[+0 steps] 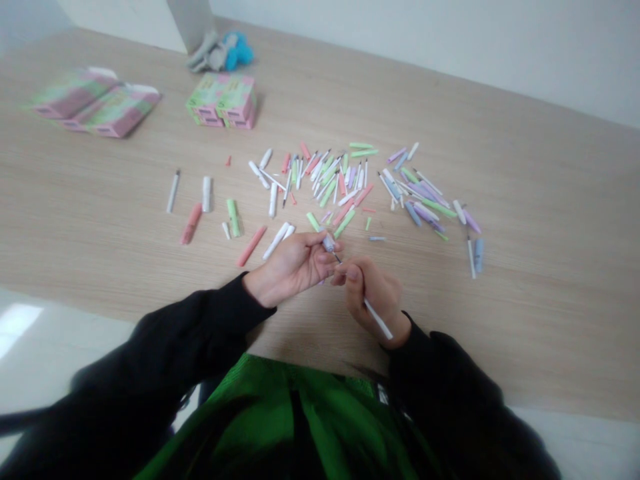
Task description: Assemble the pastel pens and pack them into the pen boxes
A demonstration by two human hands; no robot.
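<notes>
- My left grip (307, 263) pinches a bluish barrel (329, 243); my right grip (371, 297), a white refill (379, 320).
- My sleeves (200, 327) cross the near edge of the table (545, 280); open room lies rightward.

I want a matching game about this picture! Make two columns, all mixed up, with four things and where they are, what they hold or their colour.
Column one
1. Left hand
2. Right hand
3. Blue-and-grey bundle
4. Sleeves

Column two
A. Black
B. Holds a slim white stick
C. Just behind the stacked boxes
D. Holds a short pale piece

Right pairs: 1-D, 2-B, 3-C, 4-A
</notes>
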